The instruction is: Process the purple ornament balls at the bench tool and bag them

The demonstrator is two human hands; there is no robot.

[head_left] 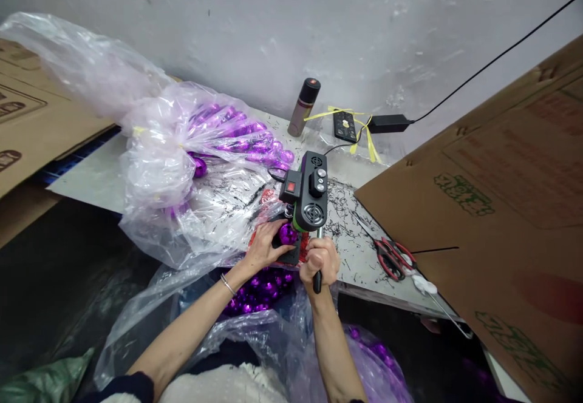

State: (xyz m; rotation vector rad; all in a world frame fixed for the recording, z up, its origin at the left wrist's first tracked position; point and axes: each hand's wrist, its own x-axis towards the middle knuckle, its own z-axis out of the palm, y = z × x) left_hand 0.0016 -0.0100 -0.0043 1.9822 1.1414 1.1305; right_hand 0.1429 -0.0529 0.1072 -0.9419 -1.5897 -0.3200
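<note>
Left hand pinching the purple bauble; right hand clenched on the lever
Bauble just left of the black device's near end — best held steady there; lever best worked gently, evenly.

Room opens between machine and scissors; plastic bag blocks left.

the left hand holds a purple ball beside a black machine whose lever the right hand grips.

There are 2 hands, 1 machine, 1 canister and 1 pair of scissors
</note>
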